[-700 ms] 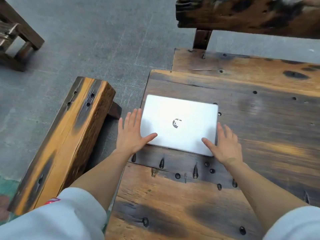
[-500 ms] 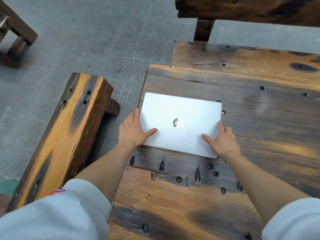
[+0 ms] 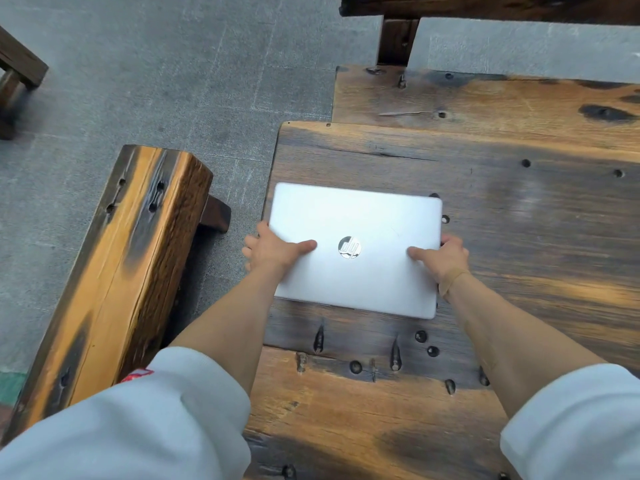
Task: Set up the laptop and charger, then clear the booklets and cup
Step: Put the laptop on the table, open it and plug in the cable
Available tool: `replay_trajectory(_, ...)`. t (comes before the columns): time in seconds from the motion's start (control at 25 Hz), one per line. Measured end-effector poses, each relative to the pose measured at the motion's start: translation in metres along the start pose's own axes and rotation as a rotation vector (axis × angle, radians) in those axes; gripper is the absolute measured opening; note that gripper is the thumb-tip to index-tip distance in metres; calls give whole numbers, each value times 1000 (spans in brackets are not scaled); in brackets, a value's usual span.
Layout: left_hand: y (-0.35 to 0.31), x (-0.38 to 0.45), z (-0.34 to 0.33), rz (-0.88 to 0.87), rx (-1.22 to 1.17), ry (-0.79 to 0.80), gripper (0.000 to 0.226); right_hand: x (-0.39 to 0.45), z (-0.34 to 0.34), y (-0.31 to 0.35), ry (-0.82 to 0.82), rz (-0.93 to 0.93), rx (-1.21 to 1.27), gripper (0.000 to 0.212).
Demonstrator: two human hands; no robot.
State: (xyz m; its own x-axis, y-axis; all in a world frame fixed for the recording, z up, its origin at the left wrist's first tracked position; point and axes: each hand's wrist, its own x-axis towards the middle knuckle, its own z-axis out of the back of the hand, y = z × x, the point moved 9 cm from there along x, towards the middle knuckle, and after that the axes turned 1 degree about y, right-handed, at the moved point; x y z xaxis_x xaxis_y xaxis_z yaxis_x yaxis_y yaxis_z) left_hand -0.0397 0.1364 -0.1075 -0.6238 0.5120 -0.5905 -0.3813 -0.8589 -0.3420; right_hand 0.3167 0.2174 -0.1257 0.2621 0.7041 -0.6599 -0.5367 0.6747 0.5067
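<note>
A closed silver laptop (image 3: 356, 216) with a round logo lies flat on the dark wooden table (image 3: 519, 209), near its left edge. My left hand (image 3: 273, 251) grips the laptop's left edge, thumb on the lid and fingers curled round the side. My right hand (image 3: 443, 259) grips the right edge the same way, thumb on top. No charger, booklets or cup are in view.
A thick wooden bench (image 3: 114, 271) runs along the table's left side with a narrow gap between. Another bench (image 3: 485, 5) stands beyond the table's far end, and part of a third (image 3: 17, 74) at far left. Grey stone floor (image 3: 173, 81) surrounds them.
Both hands slid from the laptop's near corners, fingers flat, further up its sides, and now curl round its left and right edges. The laptop has stayed closed in about the same place.
</note>
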Motion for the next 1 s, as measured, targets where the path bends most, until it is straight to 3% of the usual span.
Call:
replay_trajectory(0.2, 7, -1, 1, 29, -94, 7, 114, -1, 2, -5, 49, -27, 211, 28)
replay_trajectory(0.4, 18, -25, 8, -4, -138, 0, 114, -32, 12, -31, 61, -42, 258, 58)
replay_trajectory(0.68, 43, -105, 24, -80, -146, 55, 126, -123, 61, -58, 17, 27, 337, 57)
replay_trajectory(1.0, 63, -216, 20, -227, -120, 144, 119, -232, 131, -132, -135, 32, 329, 57)
